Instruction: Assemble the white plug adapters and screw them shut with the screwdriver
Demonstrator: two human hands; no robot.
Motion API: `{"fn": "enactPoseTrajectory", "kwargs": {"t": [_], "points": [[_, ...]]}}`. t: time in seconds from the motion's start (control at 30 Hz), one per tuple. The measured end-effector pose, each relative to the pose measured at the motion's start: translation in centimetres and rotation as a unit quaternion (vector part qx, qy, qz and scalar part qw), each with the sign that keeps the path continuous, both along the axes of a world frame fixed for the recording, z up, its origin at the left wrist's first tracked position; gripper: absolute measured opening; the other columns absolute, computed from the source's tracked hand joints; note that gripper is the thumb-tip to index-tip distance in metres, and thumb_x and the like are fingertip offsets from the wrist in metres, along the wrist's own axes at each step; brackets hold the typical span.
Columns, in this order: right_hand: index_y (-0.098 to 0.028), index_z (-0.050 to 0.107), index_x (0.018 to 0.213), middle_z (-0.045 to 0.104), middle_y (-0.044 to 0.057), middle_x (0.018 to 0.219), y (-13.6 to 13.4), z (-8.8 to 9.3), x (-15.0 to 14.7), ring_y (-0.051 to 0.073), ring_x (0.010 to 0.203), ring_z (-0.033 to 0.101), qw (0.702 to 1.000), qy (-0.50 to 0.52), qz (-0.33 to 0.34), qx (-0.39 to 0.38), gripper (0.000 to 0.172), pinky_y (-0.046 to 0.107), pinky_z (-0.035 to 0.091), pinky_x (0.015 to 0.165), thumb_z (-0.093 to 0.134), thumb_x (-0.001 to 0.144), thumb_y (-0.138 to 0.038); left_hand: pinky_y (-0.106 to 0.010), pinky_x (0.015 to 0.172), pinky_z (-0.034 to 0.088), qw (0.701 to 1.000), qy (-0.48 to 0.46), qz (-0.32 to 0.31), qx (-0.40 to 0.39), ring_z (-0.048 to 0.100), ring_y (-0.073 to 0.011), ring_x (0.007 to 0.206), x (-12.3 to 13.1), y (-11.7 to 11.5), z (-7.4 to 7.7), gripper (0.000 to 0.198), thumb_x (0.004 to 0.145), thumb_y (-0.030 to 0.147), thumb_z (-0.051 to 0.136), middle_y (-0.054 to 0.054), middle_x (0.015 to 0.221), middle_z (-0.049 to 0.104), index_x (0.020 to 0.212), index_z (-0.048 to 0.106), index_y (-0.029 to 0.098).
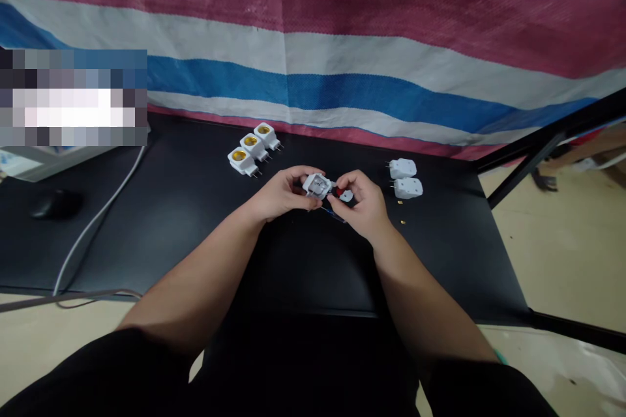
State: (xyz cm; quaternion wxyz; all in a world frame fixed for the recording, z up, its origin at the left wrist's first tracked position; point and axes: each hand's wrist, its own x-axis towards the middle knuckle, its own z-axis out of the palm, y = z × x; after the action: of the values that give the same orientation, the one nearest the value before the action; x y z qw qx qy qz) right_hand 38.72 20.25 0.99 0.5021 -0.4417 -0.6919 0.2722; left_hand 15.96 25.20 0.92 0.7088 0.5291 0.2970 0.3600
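Observation:
My left hand grips an open white plastic plug-socket housing, with metal contacts showing inside. My right hand is close against it, its fingers pinching a small white plastic part. A bit of red shows between the hands, and a thin blue wire runs below them. To the left stand several white plug-in lamp holders with brass centres and metal pins. To the right lie two closed white plug bodies and a small brass piece.
A black desk surface runs under everything, with a black computer mouse and a white cable at the left. A striped red, white and blue tarp hangs behind it. A black table frame stands at the right, above a pale floor.

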Motion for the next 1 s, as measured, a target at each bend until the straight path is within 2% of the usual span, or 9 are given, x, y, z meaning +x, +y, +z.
{"fn": "enactPoseTrajectory", "kwargs": {"t": [0.13, 0.23, 0.4, 0.47, 0.57, 0.67, 0.73, 0.87, 1.0], "points": [[-0.028, 0.059, 0.106, 0.067, -0.003, 0.085, -0.3, -0.4, -0.7, 0.018, 0.075, 0.068, 0.998, 0.037, 0.024, -0.055, 0.018, 0.035, 0.059, 0.076, 0.073, 0.095, -0.025, -0.027, 0.081, 0.067, 0.999, -0.008, 0.031, 0.015, 0.078, -0.0144, 0.084, 0.0, 0.4, -0.4, 0.065, 0.068, 0.01, 0.102, -0.002, 0.099, 0.081, 0.128, 0.077, 0.017], [-0.028, 0.06, 0.107, 0.066, -0.003, 0.083, -0.4, -0.4, -1.1, 0.017, 0.074, 0.067, 0.997, 0.027, 0.006, -0.07, 0.014, 0.035, 0.06, 0.075, 0.071, 0.097, -0.027, -0.027, 0.082, 0.066, 0.999, 0.005, 0.03, 0.023, 0.077, -0.0135, 0.083, -0.1, 0.5, -0.4, 0.065, 0.068, 0.012, 0.102, -0.002, 0.1, 0.08, 0.128, 0.077, 0.017], [-0.028, 0.07, 0.127, 0.068, 0.005, 0.108, -0.3, 0.2, -1.0, 0.019, 0.085, 0.068, 0.999, 0.02, -0.034, -0.035, 0.028, 0.037, 0.064, 0.078, 0.072, 0.099, -0.03, -0.026, 0.081, 0.065, 0.999, 0.014, -0.004, 0.035, 0.076, -0.0131, 0.084, -0.1, 0.2, -0.1, 0.061, 0.071, 0.013, 0.099, -0.001, 0.099, 0.078, 0.127, 0.075, 0.018], [-0.028, 0.073, 0.121, 0.069, 0.007, 0.116, -0.3, 0.3, -1.0, 0.021, 0.09, 0.071, 0.999, 0.009, -0.025, -0.024, 0.021, 0.04, 0.065, 0.082, 0.072, 0.101, -0.032, -0.027, 0.082, 0.065, 0.999, 0.016, -0.013, 0.038, 0.076, -0.0141, 0.086, -0.1, 0.1, -0.1, 0.06, 0.072, 0.013, 0.099, -0.002, 0.1, 0.078, 0.127, 0.075, 0.018], [-0.027, 0.068, 0.105, 0.072, 0.005, 0.102, -0.2, 0.2, -0.9, 0.021, 0.085, 0.071, 0.998, 0.023, -0.025, -0.049, 0.011, 0.04, 0.064, 0.079, 0.073, 0.099, -0.034, -0.026, 0.083, 0.065, 0.999, 0.026, 0.003, 0.042, 0.076, -0.0138, 0.087, 0.0, 0.2, -0.2, 0.061, 0.072, 0.013, 0.099, -0.003, 0.103, 0.079, 0.128, 0.075, 0.017], [-0.027, 0.06, 0.095, 0.067, -0.001, 0.082, -0.1, -0.1, -0.9, 0.018, 0.071, 0.065, 0.994, 0.045, -0.027, -0.096, 0.018, 0.036, 0.057, 0.07, 0.075, 0.096, -0.037, -0.026, 0.083, 0.064, 0.999, 0.02, 0.021, 0.04, 0.076, -0.0132, 0.087, -0.1, 0.3, -0.5, 0.063, 0.073, 0.013, 0.1, -0.002, 0.104, 0.079, 0.13, 0.076, 0.018], [-0.027, 0.057, 0.091, 0.064, -0.002, 0.077, 0.0, -0.3, -0.8, 0.016, 0.065, 0.06, 0.991, 0.044, -0.027, -0.127, 0.023, 0.034, 0.05, 0.065, 0.076, 0.094, -0.039, -0.027, 0.084, 0.065, 0.999, 0.001, 0.015, 0.037, 0.077, -0.014, 0.088, -0.2, 0.4, -0.6, 0.064, 0.073, 0.014, 0.1, -0.003, 0.105, 0.08, 0.132, 0.075, 0.019], [-0.027, 0.054, 0.088, 0.063, -0.003, 0.075, 0.1, -0.6, -0.8, 0.016, 0.062, 0.058, 0.983, 0.049, -0.021, -0.174, 0.03, 0.033, 0.046, 0.061, 0.077, 0.091, -0.045, -0.028, 0.082, 0.066, 0.999, -0.03, -0.011, 0.019, 0.078, -0.0148, 0.087, -0.2, 0.4, -0.7, 0.064, 0.076, 0.014, 0.099, -0.003, 0.107, 0.08, 0.135, 0.074, 0.02], [-0.027, 0.056, 0.092, 0.065, -0.001, 0.082, 0.0, -0.5, -1.2, 0.017, 0.068, 0.063, 0.986, 0.037, -0.023, -0.159, 0.027, 0.032, 0.048, 0.062, 0.077, 0.092, -0.044, -0.028, 0.08, 0.067, 0.999, -0.049, -0.015, -0.008, 0.078, -0.0148, 0.087, -0.2, 0.4, -0.5, 0.06, 0.08, 0.014, 0.096, -0.003, 0.107, 0.078, 0.136, 0.075, 0.021]]}}
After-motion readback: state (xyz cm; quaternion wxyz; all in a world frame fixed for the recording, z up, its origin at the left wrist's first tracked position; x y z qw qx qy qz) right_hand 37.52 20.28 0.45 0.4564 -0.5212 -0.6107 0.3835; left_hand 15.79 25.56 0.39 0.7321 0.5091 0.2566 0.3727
